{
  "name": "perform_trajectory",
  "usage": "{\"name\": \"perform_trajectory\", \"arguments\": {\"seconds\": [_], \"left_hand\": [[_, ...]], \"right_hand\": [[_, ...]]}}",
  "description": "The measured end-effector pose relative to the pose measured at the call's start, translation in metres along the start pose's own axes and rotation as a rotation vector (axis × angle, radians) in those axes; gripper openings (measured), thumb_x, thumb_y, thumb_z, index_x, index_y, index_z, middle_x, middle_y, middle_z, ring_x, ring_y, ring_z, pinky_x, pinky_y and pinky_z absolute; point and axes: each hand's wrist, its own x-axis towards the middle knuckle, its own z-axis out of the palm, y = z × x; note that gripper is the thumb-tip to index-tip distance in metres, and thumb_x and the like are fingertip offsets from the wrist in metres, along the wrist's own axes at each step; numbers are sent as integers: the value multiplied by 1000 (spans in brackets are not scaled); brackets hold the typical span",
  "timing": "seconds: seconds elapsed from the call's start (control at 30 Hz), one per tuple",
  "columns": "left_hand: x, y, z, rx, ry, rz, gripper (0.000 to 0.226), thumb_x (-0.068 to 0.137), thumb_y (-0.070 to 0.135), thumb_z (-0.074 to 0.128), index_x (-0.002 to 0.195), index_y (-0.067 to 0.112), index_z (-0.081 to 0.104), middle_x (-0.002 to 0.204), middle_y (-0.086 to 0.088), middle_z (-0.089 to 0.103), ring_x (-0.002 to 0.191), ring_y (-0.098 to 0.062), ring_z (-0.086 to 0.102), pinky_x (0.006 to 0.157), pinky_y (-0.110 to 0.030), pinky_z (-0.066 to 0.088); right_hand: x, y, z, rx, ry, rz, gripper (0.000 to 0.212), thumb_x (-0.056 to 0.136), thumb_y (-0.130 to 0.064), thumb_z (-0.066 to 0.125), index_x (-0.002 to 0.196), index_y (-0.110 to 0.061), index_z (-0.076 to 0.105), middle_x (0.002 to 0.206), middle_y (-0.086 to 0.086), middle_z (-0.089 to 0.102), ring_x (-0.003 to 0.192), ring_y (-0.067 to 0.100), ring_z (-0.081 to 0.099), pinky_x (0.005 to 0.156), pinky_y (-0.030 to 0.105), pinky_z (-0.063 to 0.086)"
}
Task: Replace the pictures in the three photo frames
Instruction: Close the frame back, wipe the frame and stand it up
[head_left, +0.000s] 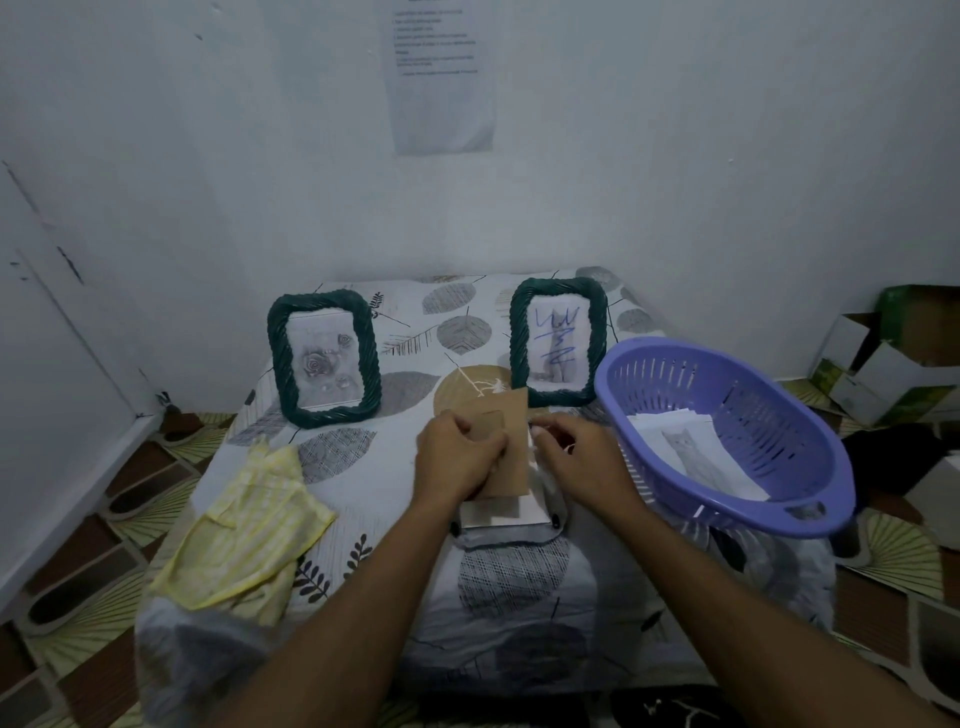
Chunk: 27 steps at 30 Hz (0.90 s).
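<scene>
Both hands at work over the third frame, which lies face down on the worktop just under them. Left hand curled, fingers pinching the brown backing board at its left edge, tilting it up. Right hand pinching at the board's right edge, near a white sheet; what exactly it grips I cannot tell.

Step in hand, by my judgement: opening the back of this frame to get at the picture. Next move calls for lifting the board clear without bending it, then drawing the old sheet out.

Left of the left hand: yellow cloth, draped toward the worktop's near-left edge. Right of the right hand, close: purple basket holding loose prints, overhanging the worktop's right edge; little elbow room there.

Beyond the hands: two green frames, left frame and right frame, upright, well apart. Open room between them.
</scene>
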Motion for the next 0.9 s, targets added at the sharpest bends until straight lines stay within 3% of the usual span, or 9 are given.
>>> {"name": "perform_trajectory", "arguments": {"seconds": [0.1, 0.2, 0.27, 0.47, 0.53, 0.7, 0.9], "left_hand": [[-5, 4, 10, 2, 2, 40, 48, 74, 48, 73, 102, 12, 60, 96, 2, 56, 89, -16, 52, 74, -27, 42], [-5, -4, 8, 15, 6, 119, 35, 80, 43, 69, 99, 14, 66, 99, 0, 62, 92, -17, 58, 79, -29, 45], [-2, -14, 2, 30, -4, 180, 22, 83, 31, 68, 99, 15, 69, 106, -3, 66, 95, -18, 60, 85, -31, 48], [-2, -31, -7, 67, -7, 273, 22, 82, 10, 68, 104, 12, 71, 113, -2, 67, 75, -9, 59, 75, -17, 41], [-1, -33, -7, 75, -17, 285, 24, 81, 8, 68, 105, 11, 71, 116, -4, 66, 76, -10, 59, 76, -16, 43], [0, -37, -6, 100, -46, 295, 29, 81, 4, 69, 110, 7, 70, 118, -6, 64, 81, -12, 58, 80, -18, 43], [0, -43, -6, 117, -49, 310, 31, 82, 7, 68, 113, 9, 69, 121, -6, 63, 84, -13, 59, 87, -27, 51]], "right_hand": [[11, -8, 0, 98, -14, 142, 24, 89, -18, 65, 112, -13, 67, 83, 1, 72, 75, 14, 68, 59, 19, 50], [14, -5, -3, 82, -46, 223, 24, 87, -14, 67, 110, -14, 69, 80, 5, 73, 76, 19, 70, 66, 35, 59], [12, -4, -5, 70, -73, 239, 23, 86, -12, 68, 109, -14, 69, 79, 7, 74, 77, 20, 70, 74, 38, 59], [10, 1, -1, 6, -114, 258, 36, 83, -16, 73, 117, -8, 67, 83, 8, 74, 84, 19, 69, 82, 39, 57], [7, 1, 1, -16, -125, 267, 36, 84, -17, 72, 118, -9, 66, 84, 7, 73, 85, 18, 68, 84, 38, 55], [1, 1, 4, -70, -118, 242, 28, 86, -16, 70, 113, -14, 69, 76, 3, 73, 72, 7, 64, 68, 22, 48], [1, 0, 6, -109, -119, 226, 27, 84, -18, 73, 111, -16, 70, 76, 1, 72, 74, 11, 67, 72, 26, 53]]}}
